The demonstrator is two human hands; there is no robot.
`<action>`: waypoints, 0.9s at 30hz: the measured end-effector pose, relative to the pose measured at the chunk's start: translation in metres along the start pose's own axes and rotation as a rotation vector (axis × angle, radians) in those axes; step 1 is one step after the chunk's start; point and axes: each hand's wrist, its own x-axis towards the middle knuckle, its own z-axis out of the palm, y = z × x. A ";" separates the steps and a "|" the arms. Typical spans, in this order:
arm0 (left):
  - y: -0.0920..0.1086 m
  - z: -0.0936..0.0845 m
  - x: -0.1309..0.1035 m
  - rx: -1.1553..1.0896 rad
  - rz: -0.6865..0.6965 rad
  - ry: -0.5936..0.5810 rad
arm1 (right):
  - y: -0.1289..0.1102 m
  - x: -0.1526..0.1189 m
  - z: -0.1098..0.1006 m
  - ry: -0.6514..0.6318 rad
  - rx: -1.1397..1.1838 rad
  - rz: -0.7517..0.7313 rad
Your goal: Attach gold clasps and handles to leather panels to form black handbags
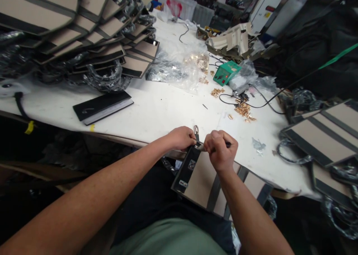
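A beige and black bag (199,180) lies across the lap against the table's front edge, with metal fittings on its black band. At its upper corner, my left hand (183,137) is closed, its fingertips pinching the end of a black strap (196,133) that carries a metal piece. My right hand (222,148) makes a fist around a dark-handled tool (228,145), close to the right of the left fingertips. The tool's tip meets the bag's corner near a small metal fitting; the exact contact is too small to tell.
Stacked beige and black bags (61,19) fill the left side, and more bags (324,131) lie at the right. A black notebook (103,105), a green box (226,72), plastic wrap (181,66) and gold-coloured metal parts (244,110) are on the white table (167,113).
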 end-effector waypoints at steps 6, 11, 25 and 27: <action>-0.003 0.002 0.002 -0.042 -0.013 -0.003 | -0.004 0.001 -0.001 0.043 0.140 -0.145; -0.005 0.003 0.002 -0.077 -0.014 -0.004 | 0.011 0.002 0.006 0.029 0.013 0.018; 0.012 -0.002 -0.033 0.081 0.038 0.055 | 0.006 -0.015 -0.061 -0.282 -0.883 0.010; 0.021 -0.001 -0.043 0.126 0.104 0.073 | 0.006 -0.026 -0.090 -0.349 -0.979 0.031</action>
